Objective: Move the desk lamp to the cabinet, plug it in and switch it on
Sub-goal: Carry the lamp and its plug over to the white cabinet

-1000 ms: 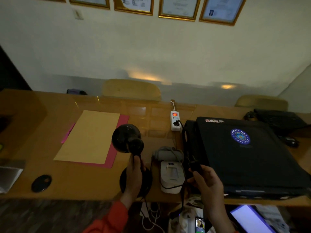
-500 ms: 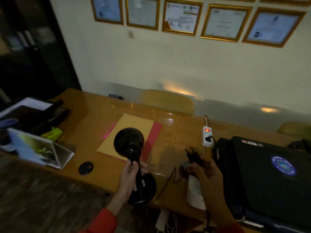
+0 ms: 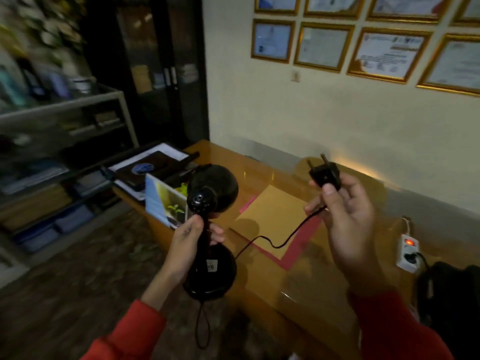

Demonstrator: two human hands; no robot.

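A black desk lamp (image 3: 211, 187) with a round shade and round base (image 3: 217, 278) hangs in the air beside the desk's front edge. My left hand (image 3: 188, 245) grips its stem just under the shade. Its black plug (image 3: 324, 174), two pins pointing up, is pinched in my right hand (image 3: 349, 216) above the desk. The thin black cord (image 3: 270, 242) sags between base and plug, and a loop dangles below the base. A grey metal cabinet (image 3: 65, 131) with shelves of files stands blurred at the left.
The wooden desk (image 3: 306, 279) carries a tan folder (image 3: 272, 214) on a pink sheet, a white power strip (image 3: 407, 252) with a red light, a black bag (image 3: 452, 294) and a standing calendar (image 3: 165, 203). Framed certificates (image 3: 387, 54) hang on the wall. Dark glass doors stand behind the cabinet.
The lamp came up off the desk in my left hand. My right hand rose higher with the plug. My view swung left, bringing the cabinet and dark doors into sight.
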